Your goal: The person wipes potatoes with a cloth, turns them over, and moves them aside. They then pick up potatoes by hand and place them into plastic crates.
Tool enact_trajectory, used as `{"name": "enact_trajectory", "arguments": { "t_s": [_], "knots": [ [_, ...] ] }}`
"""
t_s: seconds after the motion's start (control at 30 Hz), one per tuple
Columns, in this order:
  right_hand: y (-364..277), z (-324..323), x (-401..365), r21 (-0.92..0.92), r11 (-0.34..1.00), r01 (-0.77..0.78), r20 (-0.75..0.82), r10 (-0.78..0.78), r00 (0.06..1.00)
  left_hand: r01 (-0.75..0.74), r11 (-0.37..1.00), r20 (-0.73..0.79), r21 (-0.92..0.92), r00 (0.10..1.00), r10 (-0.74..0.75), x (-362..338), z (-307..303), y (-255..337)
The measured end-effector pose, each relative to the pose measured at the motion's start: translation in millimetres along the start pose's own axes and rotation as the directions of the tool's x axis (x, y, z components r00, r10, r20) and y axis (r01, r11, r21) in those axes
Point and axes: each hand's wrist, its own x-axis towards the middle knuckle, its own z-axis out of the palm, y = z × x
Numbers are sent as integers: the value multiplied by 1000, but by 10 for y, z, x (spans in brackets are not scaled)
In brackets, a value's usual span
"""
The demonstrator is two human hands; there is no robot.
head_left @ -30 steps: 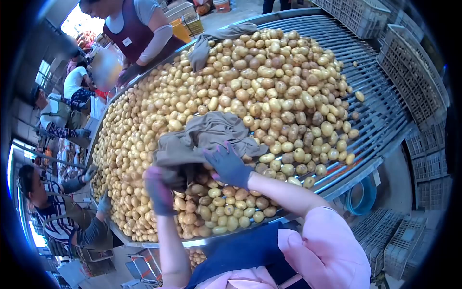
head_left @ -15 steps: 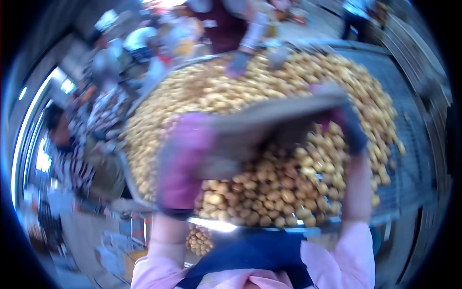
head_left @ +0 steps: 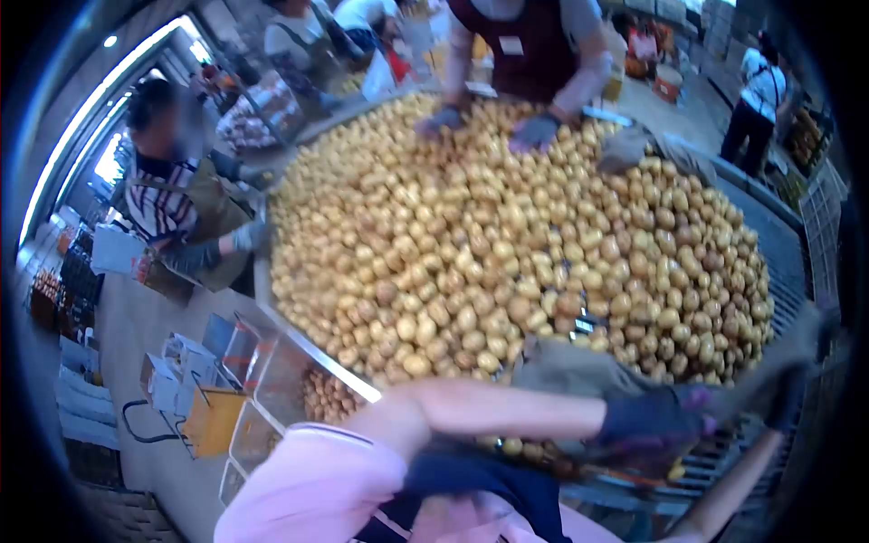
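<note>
My left hand (head_left: 656,421), in a purple and dark glove, reaches across to the lower right and is closed on a grey-brown cloth (head_left: 579,369). Part of this cloth lies over the near edge of a large heap of small, round, yellow-brown produce (head_left: 489,262). Farther right, my right hand (head_left: 795,389), in a dark glove and smeared by motion, grips a raised stretch of cloth. The left hand and forearm hide some of the cloth between the hands. Beneath both hands are the metal slats (head_left: 715,462) of the table.
A co-worker's gloved hands (head_left: 534,132) rest on the far side of the heap. Another person in a striped shirt (head_left: 167,204) stands at the left rim. A second grey cloth (head_left: 625,149) lies at the back right. Crates (head_left: 249,434) and a yellow box (head_left: 213,421) stand lower left.
Both hands have swung right with the cloth, from above the middle of the heap to the slatted right side. The view has turned, and more of the heap shows.
</note>
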Motion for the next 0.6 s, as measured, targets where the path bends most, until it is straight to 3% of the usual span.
{"name": "enact_trajectory", "arguments": {
  "t_s": [0.03, 0.1, 0.17, 0.23, 0.3, 0.37, 0.43, 0.5, 0.53, 0.57, 0.6],
  "knots": [
    [-137, 488, -97, 28, 999, 21, 97, -23, 995, 108, 989, -77, 102, 992, -100, 84, -129, -294],
    [-890, 1215, -501, 54, 994, 91, 170, -99, 980, -33, 999, -175, -14, 984, 30, 320, -542, -1426],
    [-1650, 1538, -843, 86, 981, 176, 96, -184, 978, 363, 906, -289, 216, 910, -296, -101, -779, -1320],
    [-2215, 1513, -922, 259, 940, 221, 49, -241, 969, 270, 803, -378, 532, 924, -60, -472, -963, -1650],
    [-2794, 1427, -863, 487, 856, 173, 91, -247, 965, 566, 775, -407, 282, 802, -437, -845, -1001, -1146],
    [-3170, 1687, -869, 579, 805, 130, 105, -231, 967, 561, 815, -517, 144, 745, -422, -1161, -1028, -1103],
    [-3696, 1937, -834, 670, 726, 154, 82, -278, 957, 551, 819, -662, 158, 675, -326, -1519, -1217, -1530],
    [-4321, 1987, -849, 744, 668, 7, 307, -352, 884, 649, 759, -828, 52, 453, -330, -1733, -1237, -1107],
    [-4549, 2174, -981, 752, 659, 15, 304, -367, 879, 599, 800, -862, 30, 421, -283, -1869, -1280, -1066],
    [-4802, 2444, -1171, 863, 501, -56, 252, -331, 909, 544, 839, -895, 16, 381, -230, -2002, -1316, -1028],
    [-5010, 2581, -1245, 944, 313, -107, 203, -292, 935, 439, 897, -892, 41, 421, -165, -2123, -1338, -986]
  ]
}}
